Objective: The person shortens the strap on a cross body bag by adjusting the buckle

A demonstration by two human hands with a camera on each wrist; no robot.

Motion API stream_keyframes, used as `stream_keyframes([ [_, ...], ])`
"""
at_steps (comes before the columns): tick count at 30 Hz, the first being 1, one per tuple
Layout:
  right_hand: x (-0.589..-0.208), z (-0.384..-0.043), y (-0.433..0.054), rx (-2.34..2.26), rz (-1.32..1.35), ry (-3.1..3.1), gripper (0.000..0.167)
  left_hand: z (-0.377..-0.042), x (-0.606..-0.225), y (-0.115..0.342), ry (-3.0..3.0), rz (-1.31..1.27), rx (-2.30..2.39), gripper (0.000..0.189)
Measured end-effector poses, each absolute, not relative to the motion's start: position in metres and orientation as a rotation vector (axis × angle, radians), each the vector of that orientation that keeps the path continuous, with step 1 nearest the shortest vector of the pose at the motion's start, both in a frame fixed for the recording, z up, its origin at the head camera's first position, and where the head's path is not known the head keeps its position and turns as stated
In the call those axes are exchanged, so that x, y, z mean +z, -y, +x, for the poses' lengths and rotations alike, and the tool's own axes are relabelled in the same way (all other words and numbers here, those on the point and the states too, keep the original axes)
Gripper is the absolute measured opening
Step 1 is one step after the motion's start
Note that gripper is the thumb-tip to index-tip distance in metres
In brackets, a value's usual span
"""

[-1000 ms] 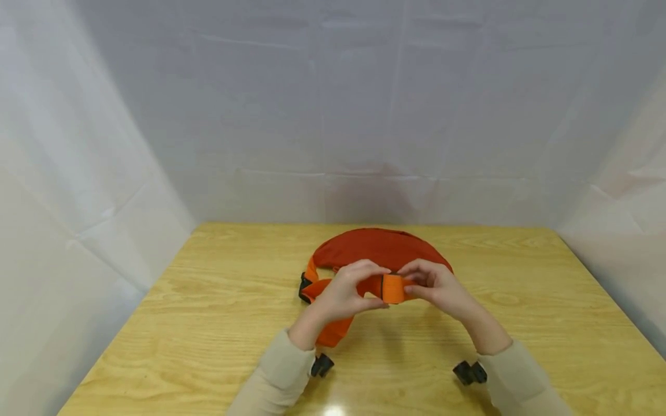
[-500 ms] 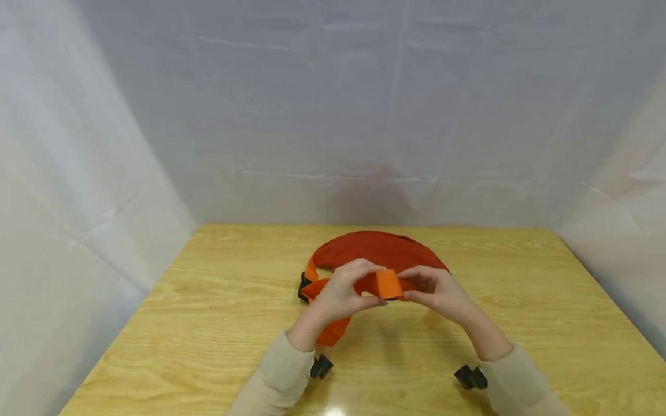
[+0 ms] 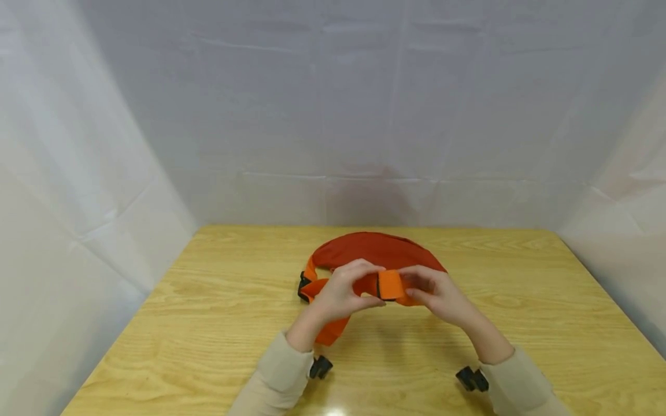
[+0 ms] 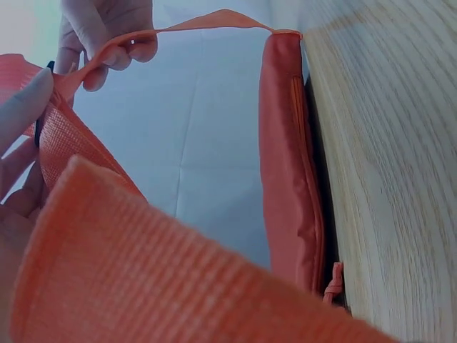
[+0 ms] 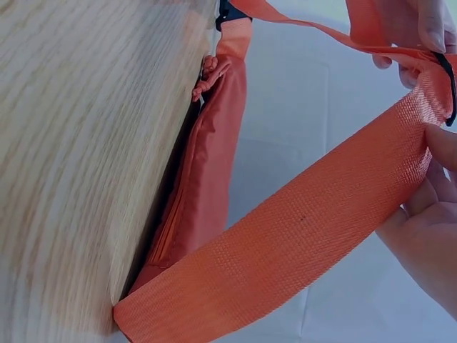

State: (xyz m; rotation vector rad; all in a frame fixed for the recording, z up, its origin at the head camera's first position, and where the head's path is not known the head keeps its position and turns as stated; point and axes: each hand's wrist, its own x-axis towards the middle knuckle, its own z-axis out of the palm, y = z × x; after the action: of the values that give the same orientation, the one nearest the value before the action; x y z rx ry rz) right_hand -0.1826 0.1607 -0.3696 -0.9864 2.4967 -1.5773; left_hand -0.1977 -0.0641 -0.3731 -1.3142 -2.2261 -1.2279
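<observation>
A red waist bag [image 3: 374,248] lies on the table, its orange strap [image 5: 285,236] raised in front of it by both hands. My left hand [image 3: 343,289] pinches the strap at a black strap slider [image 5: 450,89], thumb below and fingers above in the head view. Close on its right, my right hand [image 3: 439,293] holds the strap between thumb and fingers. A short loop of webbing [image 3: 390,285] stands up at the slider, between the two hands. The strap's loose end [image 4: 128,250] hangs below the left hand, large in the left wrist view.
A black buckle [image 3: 303,287] sits at the bag's left end. A cord zip pull [image 4: 334,282] hangs from the bag's zip. Dark wrist cameras [image 3: 321,367] show beside both cuffs. White sheeting [image 3: 333,115] encloses the wooden table [image 3: 229,323] behind and at the sides.
The webbing loop at the slider has tilted and shifted slightly left between the hands. My right hand has moved a little left, and its fingers have shifted on the strap.
</observation>
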Motion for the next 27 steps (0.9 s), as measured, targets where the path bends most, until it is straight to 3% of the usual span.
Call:
stream_keyframes([
  [18,-0.3679,-0.1827,-0.1597,-1.652,-1.058,-2.387,0.028,-0.1993,-0.3747,0.059,2.211,-1.421,-1.208,0.044],
  [27,-0.3726,-0.18,-0.1593,-1.546,-1.134,-2.567,0.047,-0.2009,-0.3761,0.0582,2.203,-1.391,-1.196,0.04],
])
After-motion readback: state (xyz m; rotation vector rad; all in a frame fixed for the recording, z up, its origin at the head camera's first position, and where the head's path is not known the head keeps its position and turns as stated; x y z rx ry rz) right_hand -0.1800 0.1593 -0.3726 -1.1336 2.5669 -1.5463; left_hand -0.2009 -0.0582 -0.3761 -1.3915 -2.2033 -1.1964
